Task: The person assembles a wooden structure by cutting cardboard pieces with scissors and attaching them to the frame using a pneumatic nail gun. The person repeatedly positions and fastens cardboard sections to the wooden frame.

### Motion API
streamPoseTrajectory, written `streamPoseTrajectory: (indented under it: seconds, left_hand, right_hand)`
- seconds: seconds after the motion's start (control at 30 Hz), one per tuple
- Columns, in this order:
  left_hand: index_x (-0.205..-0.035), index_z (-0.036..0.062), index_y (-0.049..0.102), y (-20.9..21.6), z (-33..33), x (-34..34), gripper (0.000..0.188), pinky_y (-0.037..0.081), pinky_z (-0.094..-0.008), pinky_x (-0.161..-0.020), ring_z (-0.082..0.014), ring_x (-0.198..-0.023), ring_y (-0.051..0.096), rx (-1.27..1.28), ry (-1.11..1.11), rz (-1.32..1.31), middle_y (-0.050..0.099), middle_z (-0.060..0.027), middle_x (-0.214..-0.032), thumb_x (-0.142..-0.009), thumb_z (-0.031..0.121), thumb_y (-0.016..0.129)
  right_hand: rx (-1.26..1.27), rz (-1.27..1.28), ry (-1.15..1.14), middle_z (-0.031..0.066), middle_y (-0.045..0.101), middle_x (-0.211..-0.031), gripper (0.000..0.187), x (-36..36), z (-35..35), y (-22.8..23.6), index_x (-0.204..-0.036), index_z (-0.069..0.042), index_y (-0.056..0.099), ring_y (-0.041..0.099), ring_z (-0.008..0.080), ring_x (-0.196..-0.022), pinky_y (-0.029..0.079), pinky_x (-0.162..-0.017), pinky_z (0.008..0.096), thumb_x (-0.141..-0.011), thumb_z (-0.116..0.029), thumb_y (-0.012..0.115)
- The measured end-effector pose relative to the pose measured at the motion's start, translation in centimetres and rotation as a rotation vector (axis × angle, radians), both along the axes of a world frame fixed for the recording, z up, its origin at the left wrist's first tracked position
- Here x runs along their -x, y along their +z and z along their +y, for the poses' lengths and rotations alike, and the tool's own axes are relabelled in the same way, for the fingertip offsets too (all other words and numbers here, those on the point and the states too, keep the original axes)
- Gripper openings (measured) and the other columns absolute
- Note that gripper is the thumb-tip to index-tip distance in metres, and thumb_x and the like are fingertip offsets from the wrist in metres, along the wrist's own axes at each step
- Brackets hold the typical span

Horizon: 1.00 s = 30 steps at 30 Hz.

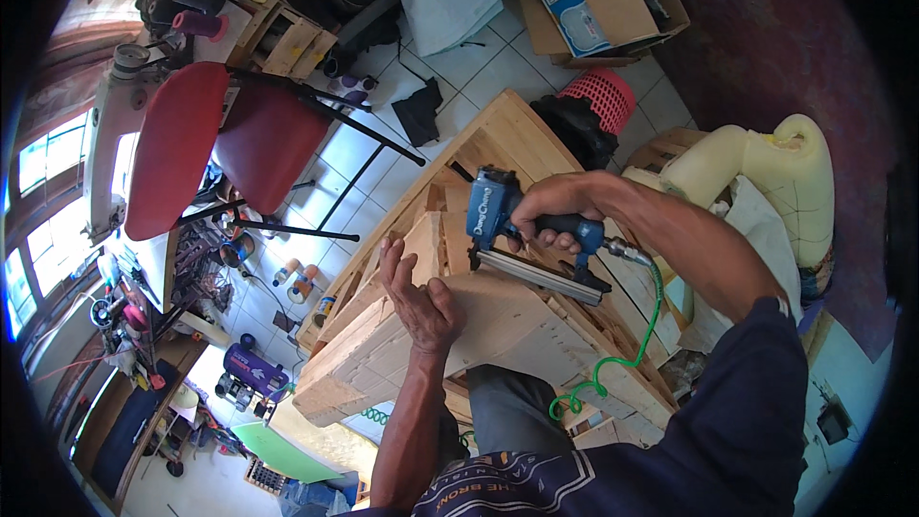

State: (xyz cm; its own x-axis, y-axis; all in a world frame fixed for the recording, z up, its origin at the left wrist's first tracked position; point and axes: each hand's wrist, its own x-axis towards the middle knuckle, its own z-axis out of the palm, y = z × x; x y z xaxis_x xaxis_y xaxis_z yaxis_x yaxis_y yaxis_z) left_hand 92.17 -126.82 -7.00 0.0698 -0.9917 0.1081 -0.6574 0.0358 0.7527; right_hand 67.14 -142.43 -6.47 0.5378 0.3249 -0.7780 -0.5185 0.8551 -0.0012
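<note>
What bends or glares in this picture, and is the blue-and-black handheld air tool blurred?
Head view: the fisheye lens curves straight edges toward the black rim; bright daylight washes out the wood-framed window panes at left; the dark maroon floor covering at upper right looks dim; the air tool appears fairly sharp, without obvious motion blur.

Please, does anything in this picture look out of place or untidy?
A black scrap lies loose on the tiled floor, beyond the wooden frame; it looks dropped rather than put away.
</note>
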Motion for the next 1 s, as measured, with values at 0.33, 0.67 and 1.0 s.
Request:
streamPoseTrajectory:
  seconds: [0.33, 0.67, 1.0]
  left_hand:
    - [-0.102, 0.0021, 0.069, -0.3, 0.0, 0.2, 0.017, 0.049, -0.0497, -0.099, -0.0402, -0.117, 0.064, -0.111, -0.111, -0.161, 0.068, -0.0186, -0.116, -0.087, 0.007, 0.062]
    - [-0.101, -0.0010, 0.072, -1.9, 0.1, -0.8, 0.037, 0.052, -0.0470, -0.078, -0.0363, -0.084, 0.068, -0.222, -0.154, -0.243, 0.071, -0.0193, -0.092, -0.106, 0.026, 0.048]
    - [-0.138, -0.0008, 0.057, -2.3, 0.2, -3.0, 0.057, 0.042, -0.0499, -0.108, -0.0405, -0.128, 0.056, 0.124, -0.467, -0.437, 0.060, -0.0235, -0.138, -0.110, 0.043, 0.033]
  right_hand:
    - [0.634, 0.704, -0.677, 0.0043, 0.061, -0.066, 0.023, 7.1, 18.8, 17.7, -0.112, -0.007, 0.065, 0.059, 0.0132, -0.050, 0.047, -0.046, 0.0310, -0.090, -0.012, 0.060]
    - [0.756, 0.859, -0.520, 0.0204, 0.074, -0.092, 0.049, -1.6, 42.2, 19.9, -0.119, -0.004, 0.067, 0.073, 0.0398, -0.087, 0.057, -0.078, 0.0469, -0.081, -0.032, 0.078]
    - [0.670, 0.906, -0.877, 0.0276, 0.073, -0.092, 0.051, -10.9, 52.8, 18.8, -0.124, -0.007, 0.066, 0.071, 0.0463, -0.094, 0.055, -0.083, 0.0522, -0.085, -0.040, 0.070]
